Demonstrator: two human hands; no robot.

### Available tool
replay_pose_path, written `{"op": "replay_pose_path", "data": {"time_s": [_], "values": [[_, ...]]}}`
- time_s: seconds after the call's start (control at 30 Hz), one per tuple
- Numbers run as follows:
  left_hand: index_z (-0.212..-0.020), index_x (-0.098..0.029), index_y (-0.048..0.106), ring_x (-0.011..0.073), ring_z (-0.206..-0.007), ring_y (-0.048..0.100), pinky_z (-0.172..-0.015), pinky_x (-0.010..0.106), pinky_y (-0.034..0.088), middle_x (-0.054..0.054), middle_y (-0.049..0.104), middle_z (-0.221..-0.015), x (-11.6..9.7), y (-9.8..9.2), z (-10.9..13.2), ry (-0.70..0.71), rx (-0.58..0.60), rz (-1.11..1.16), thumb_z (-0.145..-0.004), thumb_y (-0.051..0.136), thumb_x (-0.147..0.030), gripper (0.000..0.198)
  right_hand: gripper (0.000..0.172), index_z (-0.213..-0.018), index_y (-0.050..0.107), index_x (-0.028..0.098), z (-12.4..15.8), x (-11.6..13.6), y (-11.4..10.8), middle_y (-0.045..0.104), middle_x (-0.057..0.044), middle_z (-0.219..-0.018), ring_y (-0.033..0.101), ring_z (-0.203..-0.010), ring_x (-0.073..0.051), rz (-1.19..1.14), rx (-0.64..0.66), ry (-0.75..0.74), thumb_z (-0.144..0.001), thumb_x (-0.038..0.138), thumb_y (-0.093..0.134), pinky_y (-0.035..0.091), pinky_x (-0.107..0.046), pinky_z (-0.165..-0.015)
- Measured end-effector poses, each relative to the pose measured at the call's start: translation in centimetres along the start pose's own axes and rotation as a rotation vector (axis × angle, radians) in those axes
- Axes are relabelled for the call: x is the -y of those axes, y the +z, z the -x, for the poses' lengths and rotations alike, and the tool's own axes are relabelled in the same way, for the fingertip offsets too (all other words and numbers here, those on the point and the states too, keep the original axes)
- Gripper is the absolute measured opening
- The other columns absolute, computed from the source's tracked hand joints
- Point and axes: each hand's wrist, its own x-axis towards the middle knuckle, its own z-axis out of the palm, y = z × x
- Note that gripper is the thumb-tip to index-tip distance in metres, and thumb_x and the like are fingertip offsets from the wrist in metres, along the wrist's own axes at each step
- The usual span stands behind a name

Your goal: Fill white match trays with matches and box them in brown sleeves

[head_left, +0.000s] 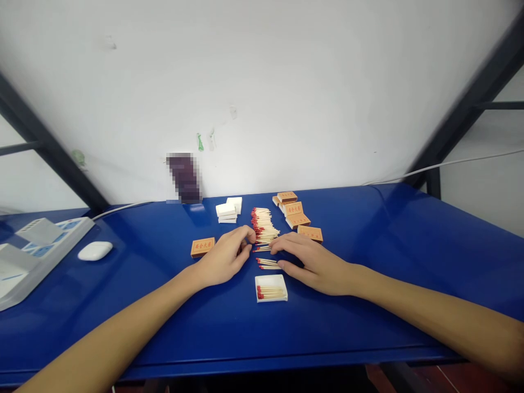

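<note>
Both hands rest on the blue surface (368, 262) at a pile of matches (264, 225) — left hand (223, 259) fingers loosely curled touching the pile's edge, right hand (315, 262) fingers spread flat beside a few loose matches (268, 263). An open tray of matches (271, 288) lies just below.

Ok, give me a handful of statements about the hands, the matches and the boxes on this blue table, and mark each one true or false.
1. Both hands, the left hand and the right hand, reach to the pile of matches. True.
2. The white tray near the hands holds no matches. False: a row of red-tipped matches lies in it.
3. A single orange matchbox lies left of the left hand. True.
4. The table is green. False: it is blue.
5. A stack of white trays sits behind the left hand, near the wall. True.
6. The white mouse lies beside the right hand. False: it lies far to the left.
</note>
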Motion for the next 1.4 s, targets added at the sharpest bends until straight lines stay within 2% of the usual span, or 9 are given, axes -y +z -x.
{"op": "replay_pose_path", "data": {"time_s": [0.8,1.07,1.4], "values": [[-0.099,-0.021,0.05,0.0131,-0.064,0.049,-0.066,0.027,0.04,-0.002,0.056,-0.079,-0.26,-0.19,-0.02,0.011,0.039,-0.042,-0.09,0.043,-0.01,0.016,0.024,-0.119,0.059,0.023,-0.02,-0.1,0.11,0.065,-0.008,-0.121,0.058,-0.113,-0.024,-0.008,-0.014,-0.021,-0.097,0.023,0.05,0.049,-0.045,-0.097],[-0.098,-0.021,0.051,0.0136,-0.069,0.052,-0.068,0.027,0.041,-0.001,0.058,-0.084,-0.12,-0.15,-0.11,0.012,-0.018,-0.046,-0.092,0.043,-0.011,0.014,0.025,-0.121,0.06,0.022,-0.04,-0.1,0.15,0.064,-0.009,-0.122,0.058,-0.113,-0.024,0.0,-0.006,-0.015,-0.098,0.024,0.049,0.049,-0.044,-0.097],[-0.1,-0.02,0.051,0.0138,-0.07,0.053,-0.068,0.028,0.043,0.0,0.058,-0.086,-0.18,-0.19,0.0,0.023,-0.011,-0.051,-0.092,0.043,-0.013,0.013,0.024,-0.119,0.06,0.023,-0.07,-0.06,0.17,0.065,-0.008,-0.118,0.059,-0.11,-0.024,-0.004,-0.018,-0.021,-0.098,0.024,0.05,0.049,-0.043,-0.096]]}}
